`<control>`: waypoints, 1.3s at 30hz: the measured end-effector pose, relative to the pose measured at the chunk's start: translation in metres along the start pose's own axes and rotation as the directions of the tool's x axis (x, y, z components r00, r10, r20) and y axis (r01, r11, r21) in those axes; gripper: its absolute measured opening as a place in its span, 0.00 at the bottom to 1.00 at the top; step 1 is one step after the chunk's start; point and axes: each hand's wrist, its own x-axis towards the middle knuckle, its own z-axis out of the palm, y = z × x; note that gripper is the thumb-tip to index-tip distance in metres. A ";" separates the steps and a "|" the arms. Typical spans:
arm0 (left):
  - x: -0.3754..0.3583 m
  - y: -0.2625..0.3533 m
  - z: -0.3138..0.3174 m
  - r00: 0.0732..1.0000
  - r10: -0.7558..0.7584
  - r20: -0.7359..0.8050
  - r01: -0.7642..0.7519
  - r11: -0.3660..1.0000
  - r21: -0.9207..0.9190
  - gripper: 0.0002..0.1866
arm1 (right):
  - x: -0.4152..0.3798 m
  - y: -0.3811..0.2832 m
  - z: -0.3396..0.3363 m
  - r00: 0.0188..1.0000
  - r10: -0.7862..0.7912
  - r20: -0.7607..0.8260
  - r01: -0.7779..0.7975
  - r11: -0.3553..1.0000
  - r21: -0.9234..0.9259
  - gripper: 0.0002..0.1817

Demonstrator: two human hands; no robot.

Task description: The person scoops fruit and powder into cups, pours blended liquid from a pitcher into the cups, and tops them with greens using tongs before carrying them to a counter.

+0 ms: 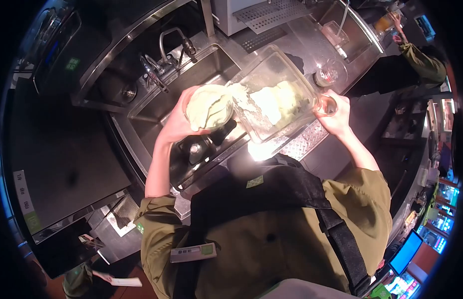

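Note:
My left hand (180,118) is wrapped round a clear round container (210,107) heaped with a pale green, creamy mass. Beside it, a clear rectangular tub (274,55) is tilted with its left rim close to that container. More of the pale mass (286,99) lies inside the tub, partly washed out by glare, and some bridges the rim towards the round container. My right hand (335,113) is closed at the tub's right end. A round, brownish shape shows within this grip; I cannot make out what it is.
Below my left hand is a metal sink (142,109) with a tap (164,50) behind it. A clear cup (328,74) stands on the counter beyond the tub. Another person's sleeve (425,65) is at upper right, and someone holding a white sheet (127,282) is at lower left.

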 end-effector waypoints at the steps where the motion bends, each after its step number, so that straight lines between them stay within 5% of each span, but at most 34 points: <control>1: 0.001 -0.003 0.004 0.998 0.040 -0.056 -0.037 0.998 0.051 0.51 | -0.002 -0.002 -0.002 1.000 0.005 -0.010 -0.005 1.000 -0.018 0.08; 3: 0.005 -0.016 0.015 0.970 0.124 -0.209 -0.123 0.992 0.017 0.51 | -0.013 0.002 -0.007 0.994 0.110 0.013 -0.110 0.993 -0.040 0.10; 6: 0.022 -0.043 0.035 0.873 0.279 -0.400 -0.275 0.959 0.068 0.52 | -0.040 0.018 -0.010 0.978 0.066 -0.200 -0.086 0.992 -0.097 0.09; 8: 0.039 -0.052 0.055 0.814 0.319 -0.485 -0.310 0.945 0.101 0.52 | -0.063 0.015 -0.015 0.913 0.269 -0.305 -0.244 0.962 0.120 0.09; 9: 0.051 -0.058 0.065 0.796 0.347 -0.496 -0.304 0.938 0.169 0.51 | -0.072 0.012 -0.018 0.874 0.328 -0.358 -0.263 0.939 0.220 0.10; 12: 0.086 -0.071 0.102 0.807 0.268 -0.526 -0.364 0.927 -0.086 0.50 | -0.110 0.016 -0.030 0.782 0.456 -0.424 -0.288 0.868 0.404 0.14; 17: 0.136 -0.108 0.149 0.767 0.300 -0.567 -0.284 0.951 0.118 0.50 | -0.155 0.005 -0.051 0.668 0.549 -0.501 -0.406 0.834 0.373 0.14; 20: 0.157 -0.119 0.164 0.748 0.305 -0.590 -0.259 0.952 0.164 0.50 | -0.178 0.002 -0.057 0.471 0.586 -0.659 -0.404 0.807 0.430 0.15; 22: 0.171 -0.120 0.168 0.727 0.247 -0.641 -0.231 0.967 0.111 0.50 | -0.187 -0.002 -0.070 0.567 0.547 -0.616 -0.435 0.834 0.340 0.15; 24: 0.182 -0.117 0.168 0.709 0.281 -0.647 -0.171 0.958 0.229 0.52 | -0.189 -0.006 -0.082 0.613 0.512 -0.601 -0.453 0.852 0.264 0.15; 25: 0.183 -0.116 0.168 0.765 0.234 -0.600 -0.231 0.969 0.083 0.55 | -0.190 -0.005 -0.085 0.618 0.494 -0.611 -0.464 0.857 0.224 0.16; 26: 0.182 -0.121 0.166 0.775 0.222 -0.592 -0.048 0.954 0.295 0.56 | -0.196 -0.002 -0.087 0.579 0.533 -0.617 -0.486 0.833 0.263 0.16; 28: 0.151 -0.112 0.180 0.763 0.114 -0.637 -0.025 0.989 0.147 0.54 | -0.210 0.005 -0.093 0.496 0.602 -0.625 -0.523 0.782 0.338 0.16; 30: 0.108 -0.124 0.212 0.787 0.354 -0.505 -0.082 0.872 0.483 0.51 | -0.208 0.010 -0.095 0.461 0.527 -0.714 -0.488 0.823 0.292 0.12; 32: 0.102 -0.143 0.249 0.960 0.245 -0.138 -0.210 0.951 0.227 0.49 | -0.207 0.011 -0.098 0.372 0.661 -0.651 -0.539 0.725 0.428 0.13; 35: 0.180 -0.116 0.299 0.965 0.207 -0.163 -0.182 0.971 0.156 0.55 | -0.206 0.022 -0.103 0.313 0.703 -0.639 -0.597 0.669 0.443 0.14; 39: 0.260 -0.118 0.326 0.941 0.245 -0.234 -0.195 0.956 0.217 0.58 | -0.207 0.039 -0.117 0.399 0.585 -0.706 -0.626 0.736 0.256 0.13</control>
